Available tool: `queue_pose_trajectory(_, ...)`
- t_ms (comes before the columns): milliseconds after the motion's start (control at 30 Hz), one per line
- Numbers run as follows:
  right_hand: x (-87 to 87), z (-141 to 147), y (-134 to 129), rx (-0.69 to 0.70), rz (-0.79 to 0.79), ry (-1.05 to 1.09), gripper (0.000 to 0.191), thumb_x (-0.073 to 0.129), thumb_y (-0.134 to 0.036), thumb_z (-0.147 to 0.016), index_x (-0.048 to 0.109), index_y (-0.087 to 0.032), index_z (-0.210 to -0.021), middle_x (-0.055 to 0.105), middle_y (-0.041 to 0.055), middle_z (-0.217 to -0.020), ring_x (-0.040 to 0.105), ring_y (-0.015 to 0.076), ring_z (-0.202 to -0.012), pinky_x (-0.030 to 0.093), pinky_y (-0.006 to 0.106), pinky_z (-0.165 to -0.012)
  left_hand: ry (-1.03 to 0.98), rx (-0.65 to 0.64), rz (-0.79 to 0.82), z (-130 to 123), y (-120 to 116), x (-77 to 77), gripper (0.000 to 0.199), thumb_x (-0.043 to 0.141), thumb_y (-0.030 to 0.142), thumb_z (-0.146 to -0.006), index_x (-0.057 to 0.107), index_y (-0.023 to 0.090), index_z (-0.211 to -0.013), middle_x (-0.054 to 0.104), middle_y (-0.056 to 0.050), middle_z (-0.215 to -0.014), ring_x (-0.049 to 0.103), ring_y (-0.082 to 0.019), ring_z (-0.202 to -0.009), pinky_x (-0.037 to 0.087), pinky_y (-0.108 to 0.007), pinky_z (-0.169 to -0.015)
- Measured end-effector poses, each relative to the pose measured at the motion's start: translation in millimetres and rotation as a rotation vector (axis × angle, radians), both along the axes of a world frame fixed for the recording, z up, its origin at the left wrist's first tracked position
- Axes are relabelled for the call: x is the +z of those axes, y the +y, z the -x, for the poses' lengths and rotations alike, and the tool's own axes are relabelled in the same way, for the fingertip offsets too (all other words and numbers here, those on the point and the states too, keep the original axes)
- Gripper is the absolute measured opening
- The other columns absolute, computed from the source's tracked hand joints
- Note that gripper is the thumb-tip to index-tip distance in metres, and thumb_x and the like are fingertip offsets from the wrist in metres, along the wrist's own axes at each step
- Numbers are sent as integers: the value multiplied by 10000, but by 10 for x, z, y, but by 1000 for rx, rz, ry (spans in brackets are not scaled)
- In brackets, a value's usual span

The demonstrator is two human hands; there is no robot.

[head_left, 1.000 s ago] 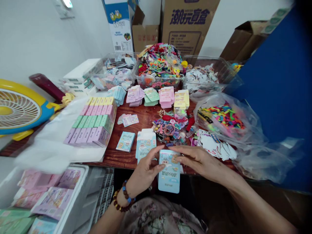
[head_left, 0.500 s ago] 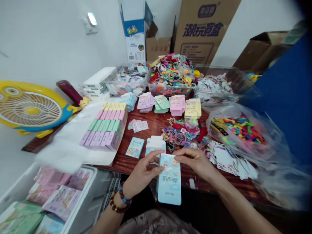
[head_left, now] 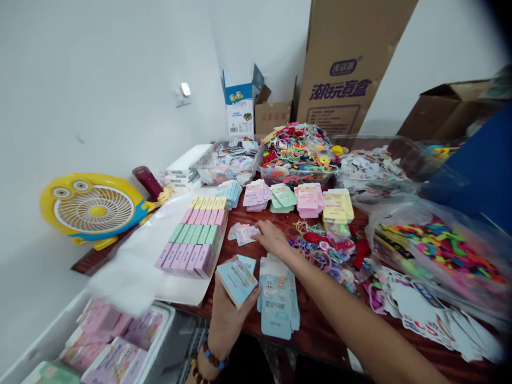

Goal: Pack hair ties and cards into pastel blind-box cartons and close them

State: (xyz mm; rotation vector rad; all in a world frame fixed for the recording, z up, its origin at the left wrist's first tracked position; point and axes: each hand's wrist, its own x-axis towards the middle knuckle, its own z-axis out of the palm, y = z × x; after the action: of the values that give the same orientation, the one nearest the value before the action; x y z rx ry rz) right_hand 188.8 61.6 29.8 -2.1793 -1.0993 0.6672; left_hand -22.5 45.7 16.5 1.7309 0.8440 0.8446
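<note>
Over the wooden worktop, near edge: left hand clamped on a light-blue printed card pack, pack tilted, wrist dropping past the edge. Right hand well apart from that grip, palm down, fingers spread, tips at a small pile of pastel cards; contact unclear. Just right of the left hand, under the right forearm, flat light-blue printed boxes in a loose stack, lower end near the worktop's near edge. Farther left, green and purple boxes in tight rows on a white sheet, sheet hanging past the worktop's left edge. Only a narrow strip of worktop between rows and hands. Wider strip along the near edge, right of the blue stack, below the forearm. Back row: pastel card stacks, clear tub of coloured hair ties. Below the edge, left: white foam box of pink cards. Far right: plastic bag of bright strips.
</note>
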Motion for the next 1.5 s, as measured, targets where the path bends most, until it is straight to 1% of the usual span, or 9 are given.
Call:
queue_pose_trajectory(233,-180,-213,246,-91,39,-63,567,901,-244,-601,578,-162,-1059,519,189,-1301,572,422,-1209,432,502,-965,169,-116,15,150,-76,11,662,785,373,-749,469,227,-1312,549,-98,-1309,531,-292,-1262,394,-481,-1116)
queue_pose_trajectory(433,-205,-265,121,-182,-177,175,196,682,-260,-818,500,-194,-846,648,29,-810,683,199,-752,501,291,-648,276,-85,-6,59,-95,140,607,776,353,-740,474,190,-1240,571,-90,-1209,548,-285,-1179,418,-488,-1058)
queue_pose_trajectory(700,404,-305,-949,-189,-688,441,356,752,-506,-708,601,-198,-803,575,-42,-618,508,95,-467,417,221,-448,318,-75,-198,-95,-87,83,577,813,281,-721,482,194,-1186,546,-63,-1128,563,-259,-1095,468,-477,-997)
queue_pose_trajectory(933,593,-234,-1674,-16,-444,331,189,688,-367,-789,686,-185,-739,487,-58,-471,415,80,-398,327,201,-379,382,-244,-339,-232,-277,36,623,783,237,-748,459,222,-1281,544,-72,-1207,552,-274,-1171,462,-491,-1041)
queue_pose_trajectory(1100,539,-75,-1802,44,-371,354,243,632,-367,-830,756,-199,-955,663,19,-776,593,116,-531,457,213,-412,390,-376,-377,-283,-433,-27,698,754,231,-768,393,256,-1365,500,-83,-1291,530,-284,-1232,460,-498,-1063)
queue_pose_trajectory(1200,495,-123,-2034,-63,-368,358,378,592,-421,-863,707,-203,-1148,657,10,-730,598,127,-510,471,229,-424,407,-357,-386,-292,-475,-41,662,733,251,-788,398,241,-1359,505,-89,-1267,542,-290,-1211,467,-508,-1055)
queue_pose_trajectory(1300,352,-405,-2487,-270,-312,214,289,565,-413,-864,708,-200,-996,604,-25,-589,546,131,-449,440,245,-442,405,-337,-405,-299,-499,-41,619,734,308,-790,435,236,-1326,536,-89,-1238,575,-303,-1168,490,-517,-1024)
queue_pose_trajectory(1400,157,-749,-3008,-452,-78,-87,169,552,-311,-845,649,-202,-758,598,-12,-577,582,156,-512,417,260,-502,391,-386,-390,-325,-583,-45,607,755,337,-771,469,242,-1298,569,-81,-1236,595,-307,-1165,504,-503,-1017)
queue_pose_trajectory(1500,-23,-922,-3318,-426,150,-261,104,586,-260,-830,665,-206,-791,669,26,-695,631,196,-654,426,288,-592,382,-460,-359,-374,-749,-60,627,771,295,-752,469,231,-1298,574,-90,-1252,589,-306,-1192,495,-495,-1040)
